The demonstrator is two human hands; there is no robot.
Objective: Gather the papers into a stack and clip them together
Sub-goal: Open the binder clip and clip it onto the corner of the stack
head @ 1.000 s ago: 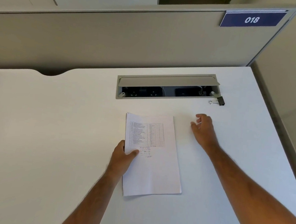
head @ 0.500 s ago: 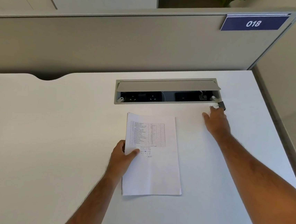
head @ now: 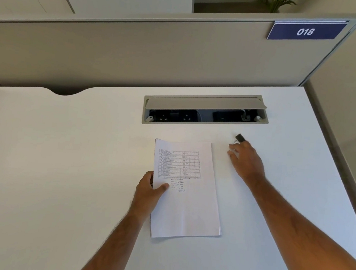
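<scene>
Right hand (head: 246, 161) pinched the wire lever of a small black metal binder clip (head: 240, 137) between its fingertips, the clip's black body projecting up and away beyond the fingers, apparently lifted just off the surface; whether the clip mouth was sprung open could not be told at this size. Hand and clip were just beside the top right corner of the papers, between that corner and the recessed grey cable tray (head: 204, 124) set into the desk, whose flap stood open over dark sockets. Left hand (head: 148, 192) lay flat at the left edge of the white printed paper stack (head: 185, 203), thumb pressed down on the top sheet just below a printed table, other fingers at the stack's left edge; judged to be pinning the sheets so the squared edges would not slip while the clip is fitted. Stack rested flat on the white desk (head: 61, 167), edges near flush, slight fanning visible at the lower edge. Gathering judged complete; clipping not yet done. Grey partition (head: 137, 54) behind carried a blue plate marked 018 (head: 305, 31).
</scene>
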